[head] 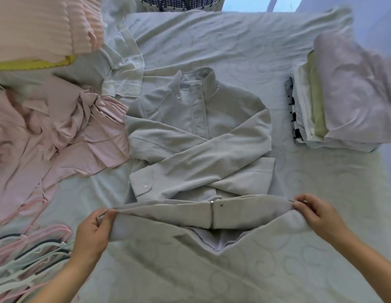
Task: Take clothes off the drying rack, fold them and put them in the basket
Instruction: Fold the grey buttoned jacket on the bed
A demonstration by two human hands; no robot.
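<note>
- Two hands pinch the jacket's [196, 136] bottom hem, one at each corner.
- Left hand [93, 232] is clamped on the left corner, thumb on top; hangers [30, 243] and pink clothes [48, 132] lie beyond it.
- Between the grips the hem is raised off the bed [233, 40]; I judge it should travel evenly up toward the collar, kept taut, so the crossed sleeves stay flat.
- Jacket: pale grey, soft, front up, buttoned, stand collar.
- Right hand [314, 213] is clamped on the right corner; the folded stack [334, 106] sits up-right of it.
</note>
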